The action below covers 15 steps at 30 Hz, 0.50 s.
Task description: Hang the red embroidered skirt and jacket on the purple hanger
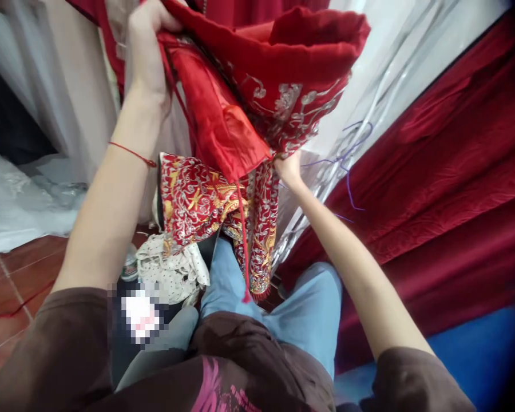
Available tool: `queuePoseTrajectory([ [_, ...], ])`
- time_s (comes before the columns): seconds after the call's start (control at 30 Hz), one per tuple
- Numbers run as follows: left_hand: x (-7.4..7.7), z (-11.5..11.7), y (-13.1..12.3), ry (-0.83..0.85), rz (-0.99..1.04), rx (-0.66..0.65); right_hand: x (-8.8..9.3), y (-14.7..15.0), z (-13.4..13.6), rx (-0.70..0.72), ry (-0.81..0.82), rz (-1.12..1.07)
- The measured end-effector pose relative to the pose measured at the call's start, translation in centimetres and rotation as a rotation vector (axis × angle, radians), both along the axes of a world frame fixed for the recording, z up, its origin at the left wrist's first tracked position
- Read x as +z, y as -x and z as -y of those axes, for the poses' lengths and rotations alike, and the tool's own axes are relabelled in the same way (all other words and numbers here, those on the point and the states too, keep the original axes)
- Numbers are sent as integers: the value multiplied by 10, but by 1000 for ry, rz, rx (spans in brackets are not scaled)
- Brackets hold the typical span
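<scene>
A red garment (302, 94) with silver and gold embroidery hangs folded in front of me. Its smooth satin part (223, 123) faces me, and a thin red cord (242, 229) with a tassel dangles from it. At the upper left, my left hand (148, 48) is closed on the garment's edge, its fingertips partly behind the cloth. My right hand (288, 170) grips it lower down, under the silver-embroidered fold; most of those fingers are hidden. The densely embroidered lower section (197, 197) hangs between my forearms, above my legs.
Dark red cloth (433, 149) covers the right side, beside white hanging fabric with a purple string (347, 154). White fabric (21, 194) hangs at left above red floor tiles (8, 286). A dotted white cloth (163, 266) lies by my leg, near a clear container (130, 263).
</scene>
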State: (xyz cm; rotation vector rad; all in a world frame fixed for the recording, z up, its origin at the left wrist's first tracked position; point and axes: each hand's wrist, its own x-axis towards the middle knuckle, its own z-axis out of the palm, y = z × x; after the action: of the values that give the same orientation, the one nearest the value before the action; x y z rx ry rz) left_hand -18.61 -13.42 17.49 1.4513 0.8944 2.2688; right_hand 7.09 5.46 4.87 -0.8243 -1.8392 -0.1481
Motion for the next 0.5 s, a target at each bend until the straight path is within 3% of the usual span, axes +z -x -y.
queuePoseTrajectory([
  [0.07,1,33,38,-44,-204,9,27,21,-2,20,-34,-4],
  [0.1,0,48,58,74,-311,-28,37,33,0,28,-44,0],
  [0.13,-1,59,78,297,-417,-71,43,44,3,34,-48,7],
  [0.2,-3,72,112,688,-533,-39,45,66,15,46,-38,30],
  [0.27,-5,73,134,998,-671,234,34,87,34,60,-5,80],
  [0.33,-8,68,138,1097,-770,429,13,102,58,78,37,181],
  [0.43,-17,56,119,1007,-777,394,-23,110,91,103,93,425],
  [0.5,-31,38,97,920,-714,348,-41,108,107,109,68,639],
])
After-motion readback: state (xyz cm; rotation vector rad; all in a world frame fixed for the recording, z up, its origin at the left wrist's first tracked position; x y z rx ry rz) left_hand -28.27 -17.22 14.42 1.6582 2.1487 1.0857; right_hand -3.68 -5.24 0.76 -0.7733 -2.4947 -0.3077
